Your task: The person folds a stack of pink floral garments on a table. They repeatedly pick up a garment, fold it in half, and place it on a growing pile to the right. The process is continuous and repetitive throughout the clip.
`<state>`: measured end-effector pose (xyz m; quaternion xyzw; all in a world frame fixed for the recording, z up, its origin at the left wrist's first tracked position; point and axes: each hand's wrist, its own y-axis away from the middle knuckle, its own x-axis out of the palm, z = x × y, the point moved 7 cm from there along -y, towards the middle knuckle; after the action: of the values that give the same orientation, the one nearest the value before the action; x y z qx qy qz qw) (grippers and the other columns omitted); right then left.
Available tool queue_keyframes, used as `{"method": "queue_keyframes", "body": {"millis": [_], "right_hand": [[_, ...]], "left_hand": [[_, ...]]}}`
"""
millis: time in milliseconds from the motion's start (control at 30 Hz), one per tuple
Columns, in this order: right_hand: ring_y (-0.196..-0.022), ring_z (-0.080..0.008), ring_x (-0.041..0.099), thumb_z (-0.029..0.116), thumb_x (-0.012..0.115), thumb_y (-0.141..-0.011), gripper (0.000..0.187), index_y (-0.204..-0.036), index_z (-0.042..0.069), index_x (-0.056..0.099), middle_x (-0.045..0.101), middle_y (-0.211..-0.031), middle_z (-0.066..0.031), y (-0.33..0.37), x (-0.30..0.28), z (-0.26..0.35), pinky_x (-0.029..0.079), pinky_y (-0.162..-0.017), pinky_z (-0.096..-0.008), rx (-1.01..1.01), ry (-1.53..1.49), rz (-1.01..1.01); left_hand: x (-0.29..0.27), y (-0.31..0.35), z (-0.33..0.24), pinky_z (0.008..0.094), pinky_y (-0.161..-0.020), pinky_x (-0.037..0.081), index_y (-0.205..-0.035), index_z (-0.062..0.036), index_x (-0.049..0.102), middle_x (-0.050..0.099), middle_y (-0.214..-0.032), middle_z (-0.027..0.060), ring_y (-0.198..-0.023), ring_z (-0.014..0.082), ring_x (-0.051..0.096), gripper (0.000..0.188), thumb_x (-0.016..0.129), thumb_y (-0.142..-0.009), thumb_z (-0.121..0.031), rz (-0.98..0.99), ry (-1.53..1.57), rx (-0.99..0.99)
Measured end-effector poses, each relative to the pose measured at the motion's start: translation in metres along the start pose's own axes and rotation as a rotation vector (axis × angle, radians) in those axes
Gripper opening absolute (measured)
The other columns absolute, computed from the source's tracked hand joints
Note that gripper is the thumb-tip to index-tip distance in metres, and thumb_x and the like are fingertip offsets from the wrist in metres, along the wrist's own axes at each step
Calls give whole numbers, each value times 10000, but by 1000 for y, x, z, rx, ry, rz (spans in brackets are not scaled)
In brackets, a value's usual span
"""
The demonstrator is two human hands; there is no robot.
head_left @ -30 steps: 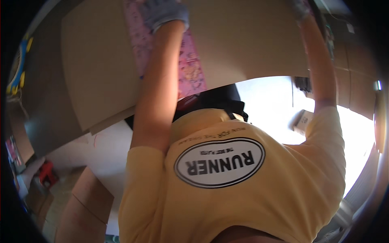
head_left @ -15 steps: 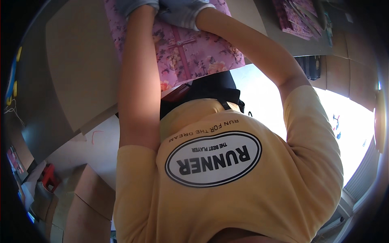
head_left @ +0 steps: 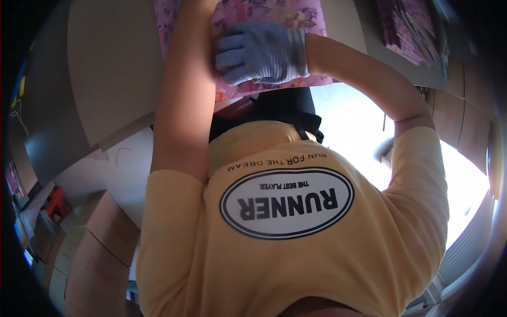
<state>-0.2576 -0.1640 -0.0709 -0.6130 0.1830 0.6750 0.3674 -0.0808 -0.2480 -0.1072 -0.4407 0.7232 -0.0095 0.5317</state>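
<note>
A pink sheet with a floral print [head_left: 303,18] lies on the work surface at the top of the view. My right hand [head_left: 264,53], in a light blue-grey knit glove, rests on it near its close edge. Its fingers point left and lie flat, a little apart, beside my left forearm. Nothing shows in its grasp. My left forearm stretches up across the sheet, and the left hand is past the upper edge of the picture.
Large brown board or paper [head_left: 113,63] lies under and left of the floral sheet. At the upper right sits a stack of pink floral pieces [head_left: 406,31]. Cardboard boxes [head_left: 108,256] and a red plastic stool [head_left: 56,205] stand at lower left; more brown boxes [head_left: 465,100] line the right.
My right hand has come back toward me over the floral sheet, away from the left one. My left hand has moved up out of the picture.
</note>
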Motion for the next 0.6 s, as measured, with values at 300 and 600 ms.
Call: {"method": "queue_keyframes", "body": {"millis": [300, 600], "right_hand": [[-1029, -226, 564, 189, 702, -667, 330, -982, 185, 605, 574, -1091, -21, 23, 1, 8, 461, -931, -392, -38, 62, 67], [-1017, -220, 571, 192, 664, -696, 273, -964, 184, 612, 584, -1077, -4, 39, -9, 14, 484, -902, -381, -24, 78, -18]], "left_hand": [[11, 2, -10, 497, -1110, 228, -1300, -220, 540, 456, -1426, 43, -1347, 275, 368, 417, 428, -929, -375, 208, -105, 135], [6, 7, -18, 502, -1126, 183, -1336, -176, 504, 415, -1455, 77, -1372, 296, 319, 518, 435, -913, -466, 283, -145, 152]]}}
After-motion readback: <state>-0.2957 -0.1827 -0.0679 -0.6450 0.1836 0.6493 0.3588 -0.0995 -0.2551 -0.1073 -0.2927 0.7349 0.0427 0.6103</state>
